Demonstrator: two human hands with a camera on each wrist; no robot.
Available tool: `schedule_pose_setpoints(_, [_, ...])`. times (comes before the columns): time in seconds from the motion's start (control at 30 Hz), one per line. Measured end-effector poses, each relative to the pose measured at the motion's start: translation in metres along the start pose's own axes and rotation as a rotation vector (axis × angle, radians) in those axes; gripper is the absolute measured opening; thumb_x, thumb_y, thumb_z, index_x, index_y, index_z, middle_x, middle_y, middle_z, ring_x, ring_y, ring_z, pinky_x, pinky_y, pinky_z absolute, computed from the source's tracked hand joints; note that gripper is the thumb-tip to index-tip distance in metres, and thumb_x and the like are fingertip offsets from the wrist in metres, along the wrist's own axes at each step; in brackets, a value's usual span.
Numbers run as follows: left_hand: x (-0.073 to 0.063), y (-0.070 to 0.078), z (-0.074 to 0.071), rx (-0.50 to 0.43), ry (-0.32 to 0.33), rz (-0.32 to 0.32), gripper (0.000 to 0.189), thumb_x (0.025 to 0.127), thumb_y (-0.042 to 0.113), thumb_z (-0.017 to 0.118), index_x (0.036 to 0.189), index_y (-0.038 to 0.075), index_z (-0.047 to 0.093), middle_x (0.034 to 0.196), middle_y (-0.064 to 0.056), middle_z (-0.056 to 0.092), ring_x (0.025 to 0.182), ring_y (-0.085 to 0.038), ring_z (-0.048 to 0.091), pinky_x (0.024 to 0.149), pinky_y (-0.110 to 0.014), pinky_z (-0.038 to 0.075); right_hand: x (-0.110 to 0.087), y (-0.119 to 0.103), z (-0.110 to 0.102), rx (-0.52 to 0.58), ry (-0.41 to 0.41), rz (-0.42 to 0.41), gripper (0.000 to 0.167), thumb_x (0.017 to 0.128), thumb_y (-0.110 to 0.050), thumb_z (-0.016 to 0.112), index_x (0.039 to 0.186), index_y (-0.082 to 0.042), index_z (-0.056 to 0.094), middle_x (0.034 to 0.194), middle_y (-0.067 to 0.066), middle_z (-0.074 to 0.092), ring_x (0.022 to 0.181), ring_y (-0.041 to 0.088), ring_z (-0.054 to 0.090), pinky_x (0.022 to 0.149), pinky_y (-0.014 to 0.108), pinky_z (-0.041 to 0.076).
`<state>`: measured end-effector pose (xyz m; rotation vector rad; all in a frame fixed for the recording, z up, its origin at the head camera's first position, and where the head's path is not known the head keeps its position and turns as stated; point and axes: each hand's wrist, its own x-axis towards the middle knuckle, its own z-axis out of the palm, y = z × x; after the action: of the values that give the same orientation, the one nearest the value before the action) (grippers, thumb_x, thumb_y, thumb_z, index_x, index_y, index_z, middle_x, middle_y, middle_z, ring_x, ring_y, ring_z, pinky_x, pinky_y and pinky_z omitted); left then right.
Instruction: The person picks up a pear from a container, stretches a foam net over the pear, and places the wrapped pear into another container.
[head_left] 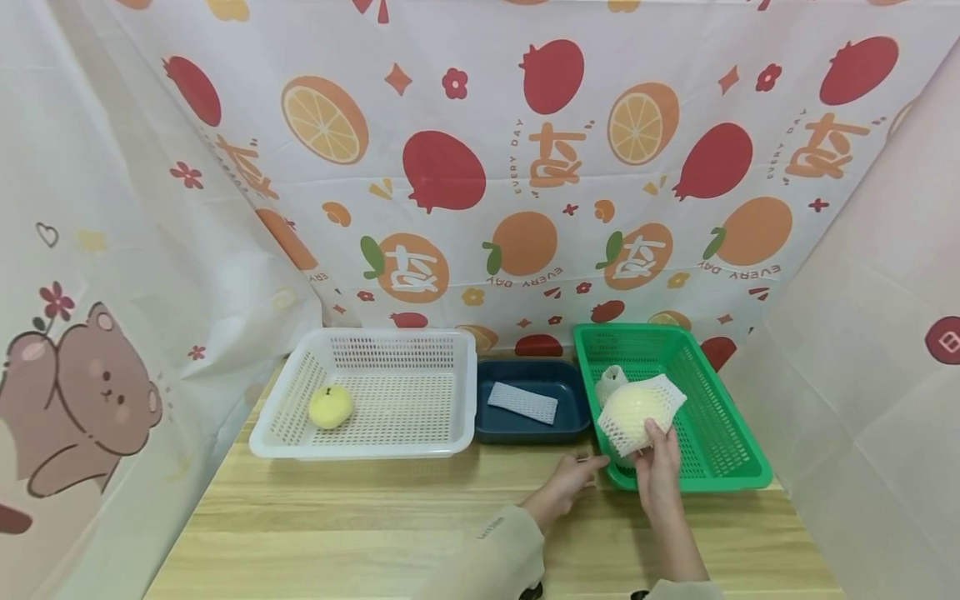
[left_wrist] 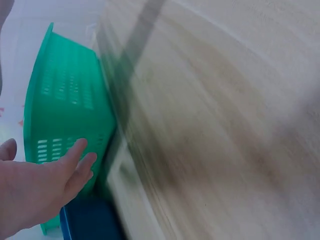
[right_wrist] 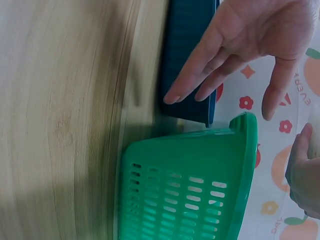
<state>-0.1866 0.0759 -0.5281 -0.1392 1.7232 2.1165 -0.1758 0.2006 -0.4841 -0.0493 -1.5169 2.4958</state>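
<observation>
In the head view my right hand (head_left: 660, 471) holds a round pale yellow fruit (head_left: 636, 410) in a white foam net (head_left: 670, 392), over the left part of the green basket (head_left: 729, 417). The net wraps most of the fruit. My left hand (head_left: 564, 487) is beside that basket's front left corner, its fingers extended toward the rim and holding nothing. These fingers also look relaxed in the left wrist view, where the left hand (left_wrist: 45, 185) is in front of the basket wall. Behind the held fruit, another white foam net (head_left: 612, 379) is partly hidden.
A dark blue tray (head_left: 491, 433) between the baskets holds a flat white foam net (head_left: 522, 402). To its left stands a white basket (head_left: 362, 452) with a yellow fruit (head_left: 331, 407) inside. A printed curtain (head_left: 480, 100) hangs behind the wooden table (head_left: 337, 517).
</observation>
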Motion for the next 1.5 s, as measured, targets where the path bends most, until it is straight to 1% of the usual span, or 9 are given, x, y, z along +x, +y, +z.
schedule_pose_setpoints(0.23, [0.002,-0.005,0.011,0.136,0.037,0.046,0.057,0.086,0.021,0.064,0.127,-0.011,0.04,0.112,-0.014,0.052,0.079,-0.016,0.052,0.069,-0.032,0.048,0.001,-0.003,-0.006,0.013,0.029,-0.024,0.027,0.099,-0.016,0.036,0.127,-0.017,0.039,0.11,0.002,0.05,0.094,0.011,0.053,0.075,0.024,0.044])
schedule_pose_setpoints(0.4, [0.003,-0.005,0.014,0.189,0.056,0.051,0.057,0.089,0.021,0.061,0.131,-0.01,0.037,0.12,-0.021,0.047,0.065,-0.014,0.046,0.055,-0.024,0.04,0.003,-0.001,-0.013,0.012,0.014,-0.069,0.032,0.099,-0.02,0.038,0.131,-0.016,0.036,0.113,0.003,0.048,0.095,0.011,0.052,0.076,0.024,0.044])
schedule_pose_setpoints(0.53, [0.002,-0.006,0.015,0.213,0.043,0.08,0.054,0.09,0.016,0.059,0.13,-0.012,0.035,0.125,-0.029,0.044,0.086,-0.028,0.056,0.071,-0.035,0.049,0.006,0.006,-0.023,0.067,-0.059,-0.139,0.037,0.097,-0.021,0.043,0.132,-0.015,0.036,0.115,0.003,0.048,0.098,0.012,0.052,0.078,0.024,0.044])
schedule_pose_setpoints(0.67, [0.004,-0.006,0.017,0.168,0.002,0.072,0.054,0.092,0.013,0.056,0.129,-0.017,0.031,0.125,-0.03,0.042,0.109,-0.038,0.048,0.088,-0.045,0.043,0.008,0.003,-0.025,0.064,-0.058,-0.134,0.039,0.097,-0.023,0.043,0.134,-0.015,0.034,0.119,0.004,0.045,0.102,0.013,0.05,0.081,0.024,0.044])
schedule_pose_setpoints(0.73, [0.004,-0.007,0.018,0.121,-0.029,0.046,0.053,0.094,0.012,0.053,0.13,-0.019,0.029,0.123,-0.029,0.044,0.106,-0.038,0.051,0.088,-0.047,0.043,0.005,-0.005,-0.02,0.019,-0.01,-0.082,0.038,0.098,-0.025,0.039,0.135,-0.016,0.032,0.121,0.004,0.042,0.104,0.013,0.047,0.084,0.024,0.043])
schedule_pose_setpoints(0.87, [0.004,-0.007,0.019,0.029,-0.092,0.012,0.052,0.096,0.011,0.048,0.13,-0.022,0.025,0.125,-0.031,0.041,0.108,-0.041,0.049,0.089,-0.049,0.042,0.009,-0.013,-0.022,0.091,0.016,0.001,0.033,0.099,-0.021,0.035,0.132,-0.016,0.032,0.122,0.004,0.041,0.107,0.013,0.046,0.087,0.026,0.042])
schedule_pose_setpoints(1.17, [0.005,-0.01,0.018,-0.052,-0.157,0.011,0.044,0.099,0.01,0.04,0.13,-0.02,0.028,0.128,-0.03,0.039,0.12,-0.041,0.038,0.093,-0.05,0.038,0.017,-0.029,-0.043,0.127,-0.129,0.15,0.036,0.1,-0.026,0.03,0.135,-0.022,0.02,0.125,0.001,0.035,0.11,0.011,0.045,0.089,0.027,0.043])
schedule_pose_setpoints(1.4, [0.006,-0.008,0.02,-0.044,-0.162,0.019,0.042,0.099,0.009,0.037,0.13,-0.019,0.03,0.127,-0.029,0.042,0.12,-0.039,0.039,0.093,-0.048,0.039,0.033,-0.054,-0.058,0.203,-0.292,0.084,0.045,0.101,-0.017,0.019,0.142,-0.022,0.002,0.136,0.005,0.021,0.12,0.015,0.039,0.093,0.032,0.04])
schedule_pose_setpoints(1.5, [0.007,-0.009,0.02,-0.046,-0.153,0.018,0.041,0.099,0.009,0.038,0.129,-0.019,0.031,0.127,-0.029,0.043,0.12,-0.039,0.039,0.093,-0.048,0.039,0.042,-0.069,-0.058,0.151,-0.269,0.055,0.046,0.1,-0.014,0.025,0.142,-0.022,0.006,0.134,0.006,0.023,0.116,0.015,0.042,0.091,0.032,0.042])
